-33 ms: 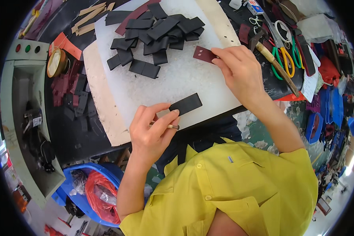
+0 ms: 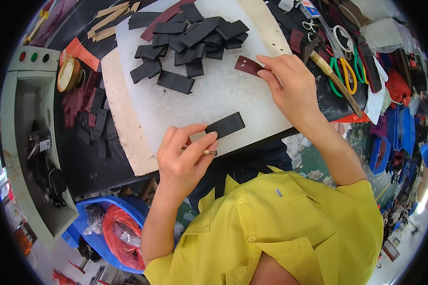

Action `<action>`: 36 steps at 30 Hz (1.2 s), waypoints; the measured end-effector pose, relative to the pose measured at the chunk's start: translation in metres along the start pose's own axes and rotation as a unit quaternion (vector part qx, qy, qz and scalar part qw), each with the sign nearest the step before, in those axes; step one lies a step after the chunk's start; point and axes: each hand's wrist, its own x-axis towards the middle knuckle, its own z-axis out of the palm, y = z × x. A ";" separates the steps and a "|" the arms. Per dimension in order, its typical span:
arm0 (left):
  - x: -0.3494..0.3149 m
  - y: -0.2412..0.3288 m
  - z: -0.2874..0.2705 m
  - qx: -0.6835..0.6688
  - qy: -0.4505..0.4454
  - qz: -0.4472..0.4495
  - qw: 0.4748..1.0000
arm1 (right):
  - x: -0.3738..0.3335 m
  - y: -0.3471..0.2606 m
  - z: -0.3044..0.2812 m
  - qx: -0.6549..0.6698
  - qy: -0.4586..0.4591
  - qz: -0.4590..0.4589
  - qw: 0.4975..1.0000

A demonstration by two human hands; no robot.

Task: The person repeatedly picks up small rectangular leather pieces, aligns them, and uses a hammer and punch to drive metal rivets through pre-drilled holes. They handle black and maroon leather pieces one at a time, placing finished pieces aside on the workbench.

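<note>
Between the thumb and forefinger of my left hand (image 2: 180,154) is one end of a flat black strip (image 2: 227,126), low over the white board. A thin rod-like tool with a round metal end (image 2: 209,152) is tucked in the same hand; most of it is hidden by the fingers. My right hand (image 2: 291,85) pinches the right end of a dark red strip (image 2: 247,65) with small holes in it. Left of that strip, a loose pile of black folded strips (image 2: 190,38) covers the far part of the white board (image 2: 176,109).
A hammer (image 2: 335,78) and scissors with green and yellow handles (image 2: 349,76) lie at the right. Dark red and black pieces (image 2: 88,107), a tape roll (image 2: 69,74) and a grey control box (image 2: 31,61) are at the left. A blue bin (image 2: 92,202) stands below the table edge.
</note>
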 end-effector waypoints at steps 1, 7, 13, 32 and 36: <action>-0.001 0.000 -0.001 0.000 0.000 0.002 1.000 | 0.000 0.000 -0.001 0.060 -0.006 0.027 0.998; -0.003 -0.003 0.000 0.006 0.007 0.011 1.000 | 0.019 -0.035 -0.035 0.465 -0.246 0.237 0.817; -0.002 -0.005 0.000 0.002 0.015 0.017 1.000 | 0.022 -0.048 -0.016 0.337 -0.392 0.231 0.824; -0.008 -0.009 0.002 -0.007 0.022 0.020 1.000 | 0.022 -0.059 -0.015 0.237 -0.363 0.146 0.889; -0.003 -0.006 0.001 0.004 0.013 0.018 1.000 | 0.024 -0.046 -0.011 0.146 -0.253 -0.001 0.956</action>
